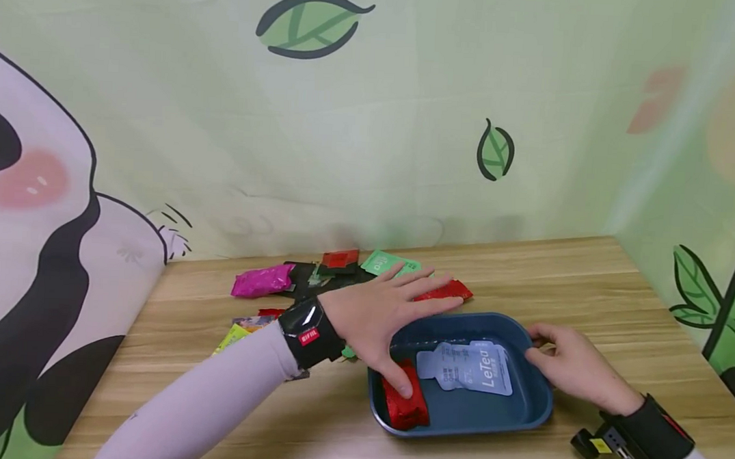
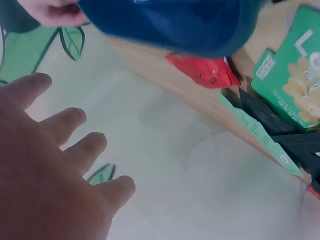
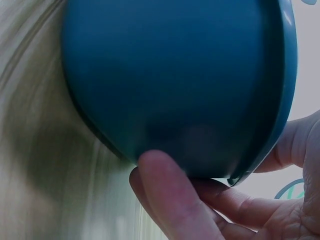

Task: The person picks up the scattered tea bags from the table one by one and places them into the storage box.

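A dark blue tray (image 1: 470, 415) stands on the table; a light blue "LeTea" pouch (image 1: 466, 367) and a shiny red packet (image 1: 406, 399) lie inside. My left hand (image 1: 385, 312) is spread wide over the tray's left end, its thumb overlapping the red packet in the head view. Nothing is held in it, and in the left wrist view its fingers (image 2: 65, 125) stand apart. With thumb and fingers, my right hand (image 1: 568, 361) grips the tray's right end by the rim. In the right wrist view, fingertips (image 3: 167, 185) lie against the tray's outer wall (image 3: 170, 85).
Behind and left of the tray lies a loose heap: a magenta packet (image 1: 262, 281), a red packet (image 1: 454, 290), a green pouch (image 1: 391, 263) and several dark packets. A yellow-green packet (image 1: 232, 336) lies nearer the left. A printed cloth backdrop (image 1: 409, 122) rises behind the table (image 1: 556, 279).
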Motion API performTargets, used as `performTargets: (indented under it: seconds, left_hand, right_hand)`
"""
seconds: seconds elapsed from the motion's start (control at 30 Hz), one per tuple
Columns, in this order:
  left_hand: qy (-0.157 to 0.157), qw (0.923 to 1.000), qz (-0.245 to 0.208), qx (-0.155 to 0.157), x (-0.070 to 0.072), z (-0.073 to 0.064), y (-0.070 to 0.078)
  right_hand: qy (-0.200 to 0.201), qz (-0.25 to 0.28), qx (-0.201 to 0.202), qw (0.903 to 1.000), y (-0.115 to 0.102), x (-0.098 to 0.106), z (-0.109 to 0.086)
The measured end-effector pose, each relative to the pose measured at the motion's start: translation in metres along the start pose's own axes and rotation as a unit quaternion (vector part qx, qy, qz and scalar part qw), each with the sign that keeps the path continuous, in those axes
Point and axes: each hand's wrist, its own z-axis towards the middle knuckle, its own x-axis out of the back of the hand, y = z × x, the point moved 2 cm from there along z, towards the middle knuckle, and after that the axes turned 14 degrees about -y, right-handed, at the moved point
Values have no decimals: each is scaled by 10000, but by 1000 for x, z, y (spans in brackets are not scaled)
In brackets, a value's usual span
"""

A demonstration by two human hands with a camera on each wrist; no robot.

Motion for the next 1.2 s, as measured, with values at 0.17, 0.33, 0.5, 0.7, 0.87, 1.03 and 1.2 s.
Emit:
performTargets:
  seconds: [0.17, 0.33, 0.5, 0.7, 0.87, 1.03, 1.2]
  left_hand:
    - [-123, 9991, -200, 345, 8, 16, -17]
    - [-101, 9965, -479, 674, 10, 32, -30]
    - [-250, 9891, -795, 1215, 9, 49, -40]
    - [-475, 9777, -1266, 1608, 7, 66, -49]
    - [-550, 9722, -1281, 1879, 2, 81, -57]
    - [-629, 9706, -998, 2096, -3, 99, -62]
    - [-774, 9726, -767, 2054, -9, 116, -62]
  right_hand:
    - [-27, -77, 88, 9999, -2, 1, 2]
    - [-77, -86, 144, 9998, -4, 2, 4]
    - [-156, -58, 154, 9997, -5, 3, 6]
    - [-204, -16, 148, 9997, -6, 4, 7]
    - [-255, 42, 164, 9995, -7, 3, 6]
    - [-247, 151, 149, 9995, -4, 1, 3]
    - [-259, 202, 95, 9994, 1, -2, -1]
